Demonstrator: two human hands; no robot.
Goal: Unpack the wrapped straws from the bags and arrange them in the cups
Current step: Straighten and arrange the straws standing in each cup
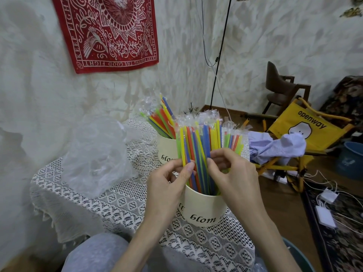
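My left hand (167, 185) and right hand (233, 171) are both pinching the bundle of colourful plastic-wrapped straws (198, 150) standing in the near cream paper cup (204, 211) on the lace-covered table (121, 209).

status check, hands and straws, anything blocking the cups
Left hand and right hand both pinching wrapped straws standing in near cup. Far cup already filled. Empty plastic bag lies left, clear of cups.

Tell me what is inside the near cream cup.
The near cup holds a standing bundle of wrapped straws, gripped by the left hand and the right hand. Their lower ends and the cup's bottom are hidden.
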